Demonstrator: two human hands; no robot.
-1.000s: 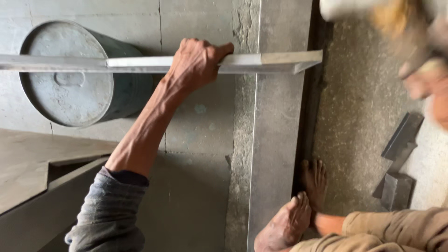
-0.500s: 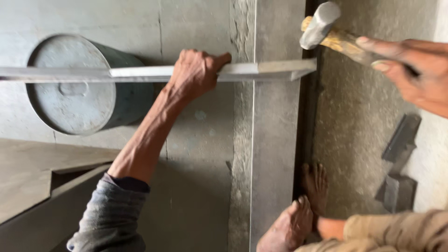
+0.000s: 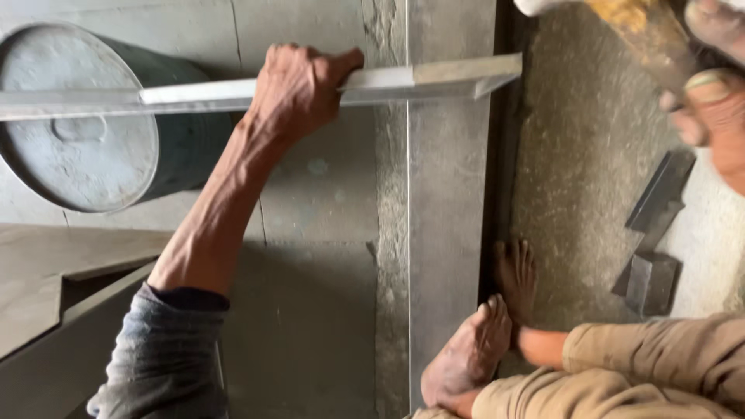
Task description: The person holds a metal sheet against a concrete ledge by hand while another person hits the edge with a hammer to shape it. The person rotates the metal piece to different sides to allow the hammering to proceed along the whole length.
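A long metal angle bar [image 3: 233, 91] runs nearly level across the upper part of the view, its long axis going left to right, from the left edge past a round grey metal drum [image 3: 74, 136] to a cut end that reaches over a raised concrete strip [image 3: 446, 233]. The left hand [image 3: 299, 93] is wrapped tightly around the bar about two-thirds of the way along, fingers curled over the top edge, so the free end juts out to the right of the grip. The right hand [image 3: 710, 101] is at the upper right corner, blurred, closed on the wooden handle of a hammer [image 3: 632, 23], above and just to the right of the bar's free end. Bare feet [image 3: 489, 326] rest by the strip below.
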